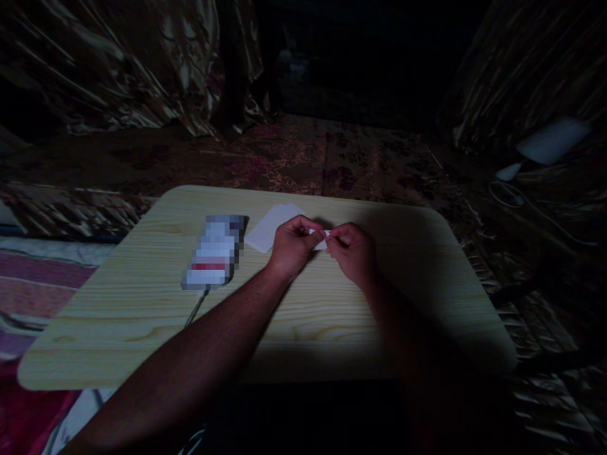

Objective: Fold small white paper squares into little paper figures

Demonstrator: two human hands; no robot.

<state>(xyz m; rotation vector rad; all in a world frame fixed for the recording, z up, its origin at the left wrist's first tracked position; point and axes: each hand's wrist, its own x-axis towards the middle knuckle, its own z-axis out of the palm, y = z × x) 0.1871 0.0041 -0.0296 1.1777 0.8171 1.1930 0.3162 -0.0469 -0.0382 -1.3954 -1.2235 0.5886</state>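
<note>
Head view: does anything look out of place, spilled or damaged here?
The device on the left of the table looks odd: coarse pixel blocks hide its details. The white sheets by the left hand lie slanted to the table's edge, nothing unusual. No spill or damage shows, though the picture is very dim.

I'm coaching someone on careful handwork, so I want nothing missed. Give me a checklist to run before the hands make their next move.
1. Left hand holding the small white paper: ok, between thumb and fingers.
2. Right hand at the paper's right end: ok, fingertips on it.
3. White sheets free of the left hand: cannot tell; the hand overlaps them in view.
4. Pixelated device away from both hands: ok, left of them on the table.
5. Cable free of the left forearm: cannot tell; the arm hides part.
6. Good light: not ok, dim with shadow on the right.
</note>
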